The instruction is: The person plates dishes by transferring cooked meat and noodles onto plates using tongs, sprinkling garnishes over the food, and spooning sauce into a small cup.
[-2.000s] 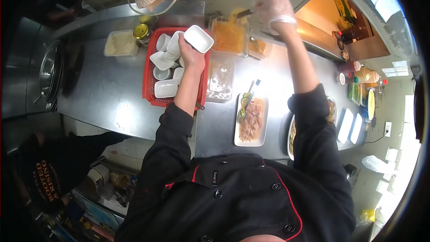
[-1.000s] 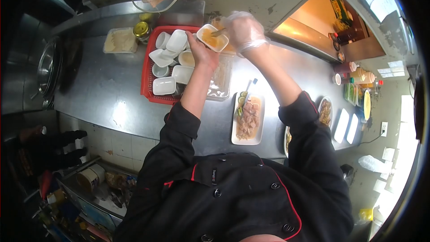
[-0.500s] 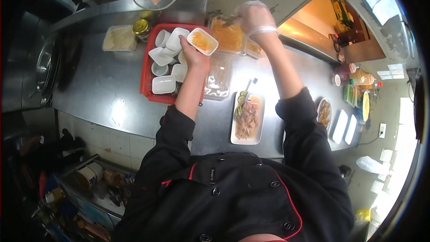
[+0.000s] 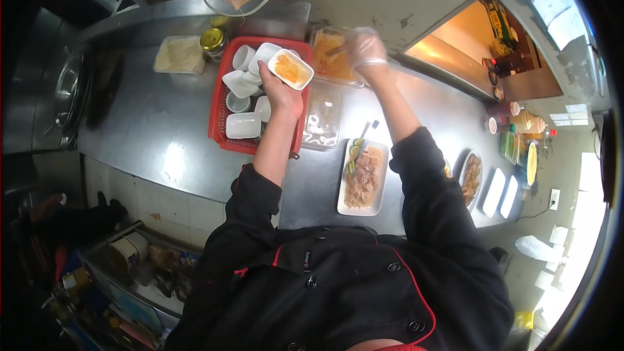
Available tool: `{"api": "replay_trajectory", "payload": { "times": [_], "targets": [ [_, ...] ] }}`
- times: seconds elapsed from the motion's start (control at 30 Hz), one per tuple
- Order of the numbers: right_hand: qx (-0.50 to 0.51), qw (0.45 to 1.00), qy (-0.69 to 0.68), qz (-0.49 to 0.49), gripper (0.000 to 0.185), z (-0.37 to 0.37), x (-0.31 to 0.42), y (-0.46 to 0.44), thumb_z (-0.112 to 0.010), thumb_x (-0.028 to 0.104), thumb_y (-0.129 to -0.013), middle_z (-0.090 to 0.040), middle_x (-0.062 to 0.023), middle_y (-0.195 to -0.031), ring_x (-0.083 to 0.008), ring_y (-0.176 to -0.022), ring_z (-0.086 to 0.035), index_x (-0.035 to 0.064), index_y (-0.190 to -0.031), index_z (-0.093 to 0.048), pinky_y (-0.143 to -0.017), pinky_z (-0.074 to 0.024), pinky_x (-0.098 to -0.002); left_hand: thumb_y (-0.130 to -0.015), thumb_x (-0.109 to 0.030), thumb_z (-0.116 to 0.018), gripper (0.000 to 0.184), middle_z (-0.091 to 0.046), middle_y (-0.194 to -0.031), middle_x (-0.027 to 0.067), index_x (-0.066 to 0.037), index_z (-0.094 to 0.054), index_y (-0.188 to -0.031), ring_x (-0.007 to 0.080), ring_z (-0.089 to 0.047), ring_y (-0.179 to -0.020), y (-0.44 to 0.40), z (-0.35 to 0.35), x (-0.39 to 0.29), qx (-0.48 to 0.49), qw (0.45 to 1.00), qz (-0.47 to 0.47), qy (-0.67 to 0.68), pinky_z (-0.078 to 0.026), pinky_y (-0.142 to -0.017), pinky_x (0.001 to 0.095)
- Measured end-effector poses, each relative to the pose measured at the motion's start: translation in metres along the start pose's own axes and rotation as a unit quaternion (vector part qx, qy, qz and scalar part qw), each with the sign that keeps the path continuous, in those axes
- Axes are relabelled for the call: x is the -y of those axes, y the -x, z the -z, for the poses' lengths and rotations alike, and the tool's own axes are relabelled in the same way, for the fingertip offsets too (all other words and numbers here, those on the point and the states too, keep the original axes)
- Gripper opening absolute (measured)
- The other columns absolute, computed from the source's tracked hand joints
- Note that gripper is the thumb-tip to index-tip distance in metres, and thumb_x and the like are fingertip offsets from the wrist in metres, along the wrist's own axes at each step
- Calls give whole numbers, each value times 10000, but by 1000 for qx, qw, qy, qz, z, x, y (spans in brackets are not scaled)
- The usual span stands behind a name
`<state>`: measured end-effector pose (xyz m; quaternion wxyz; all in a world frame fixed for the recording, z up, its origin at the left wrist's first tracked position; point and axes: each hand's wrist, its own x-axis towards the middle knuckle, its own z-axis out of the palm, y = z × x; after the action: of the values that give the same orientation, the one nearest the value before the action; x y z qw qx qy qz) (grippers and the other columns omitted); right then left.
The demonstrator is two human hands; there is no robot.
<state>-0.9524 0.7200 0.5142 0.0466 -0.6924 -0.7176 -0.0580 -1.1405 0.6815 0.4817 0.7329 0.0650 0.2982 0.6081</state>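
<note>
My left hand (image 4: pixel 283 95) grips a small white dish (image 4: pixel 305 77) with some orange shredded food (image 4: pixel 290 67) in it, over the red basket. My right hand (image 4: pixel 366 47), in a clear plastic glove, is closed beside a clear container (image 4: pixel 351 80) of orange shreds. Something dark sticks out from it over the shreds; I cannot make out what it is. Several white dishes (image 4: pixel 243 125) lie in the red basket (image 4: pixel 216 104). Below the right forearm, a white oblong plate (image 4: pixel 383 192) bears sliced meat (image 4: pixel 364 182), green slices and a utensil.
A clear lidded container (image 4: pixel 323 117) adjoins the basket. A jar with a yellow lid (image 4: pixel 212 41) and a tub of pale food (image 4: pixel 180 55) stand at the back left. On the right are a plate of browned food (image 4: pixel 470 179), white trays (image 4: pixel 494 192) and sauce bottles (image 4: pixel 528 121).
My right hand has come down and slightly left, closer to the orange shreds. The left hand still holds the dish, now turned slightly. The whole view has shifted a little.
</note>
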Motion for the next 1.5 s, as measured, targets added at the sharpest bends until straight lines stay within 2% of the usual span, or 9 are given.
{"api": "replay_trajectory", "payload": {
  "times": [0.03,0.27,0.5,0.63,0.83,1.1,1.23,1.43,1.5],
  "targets": [
    [-39,991,-111,-58,128,1,-7,-1,-611,158,-726,-634,-156,-884,-310,-841,-615,78,-811,-663,-742,-507,-387,-916,-572,-273,642,-448,-1285,77,-54,-400,-1273,209,-428,-1197,-1,0,0,-4,1000,-1,-2,-316,-1013,371],
    [-80,991,-94,-59,118,22,-19,12,-616,172,-721,-634,-158,-821,-317,-807,-611,75,-772,-662,-713,-499,-400,-913,-575,-285,647,-452,-1279,74,-42,-406,-1261,194,-435,-1186,-5,-11,18,10,1000,17,-6,-300,-1021,335],
    [-142,976,-137,-94,118,46,-26,18,-604,163,-717,-632,-156,-792,-338,-748,-606,79,-773,-665,-682,-490,-412,-896,-586,-291,684,-414,-1321,107,-43,-343,-1309,261,-404,-1225,-10,-8,23,0,999,10,-32,-302,-1026,432],
    [-114,978,-124,-122,107,55,-24,17,-602,149,-713,-633,-156,-800,-340,-760,-605,84,-767,-668,-675,-489,-415,-909,-584,-279,655,-439,-1298,73,-58,-401,-1279,201,-418,-1207,-10,-8,24,1,1000,20,-5,-292,-1027,352],
    [-156,976,-120,-89,99,22,-35,25,-625,167,-704,-633,-155,-805,-337,-753,-600,75,-726,-655,-671,-485,-421,-887,-605,-287,708,-414,-1325,102,-43,-348,-1312,261,-403,-1226,-6,-9,21,5,999,7,-35,-296,-1029,435],
    [-256,943,-199,-74,73,147,-7,39,-611,120,-690,-583,-156,-670,-324,-647,-573,51,-678,-632,-597,-454,-380,-880,-625,-279,719,-421,-1315,96,-50,-357,-1303,257,-410,-1218,-23,-5,29,22,999,4,-35,-308,-1019,439],
    [-306,932,-194,16,69,164,6,47,-625,118,-673,-587,-140,-666,-317,-648,-569,54,-648,-634,-615,-457,-398,-877,-636,-268,745,-405,-1335,106,-44,-337,-1324,272,-396,-1231,-24,-10,33,19,999,15,-26,-303,-1020,455],
    [-110,974,-200,-5,148,83,31,46,-672,194,-704,-618,-136,-753,-311,-735,-579,61,-766,-686,-690,-461,-389,-872,-648,-234,771,-395,-1343,125,-36,-335,-1329,285,-386,-1239,-9,-28,29,47,998,39,-16,-288,-1031,459],
    [-113,977,-181,0,158,64,32,49,-668,198,-708,-616,-143,-755,-316,-752,-579,59,-782,-683,-692,-460,-391,-871,-650,-225,774,-396,-1342,131,-35,-340,-1328,284,-385,-1241,-6,-30,27,55,997,45,-21,-284,-1034,457]
  ]
}}
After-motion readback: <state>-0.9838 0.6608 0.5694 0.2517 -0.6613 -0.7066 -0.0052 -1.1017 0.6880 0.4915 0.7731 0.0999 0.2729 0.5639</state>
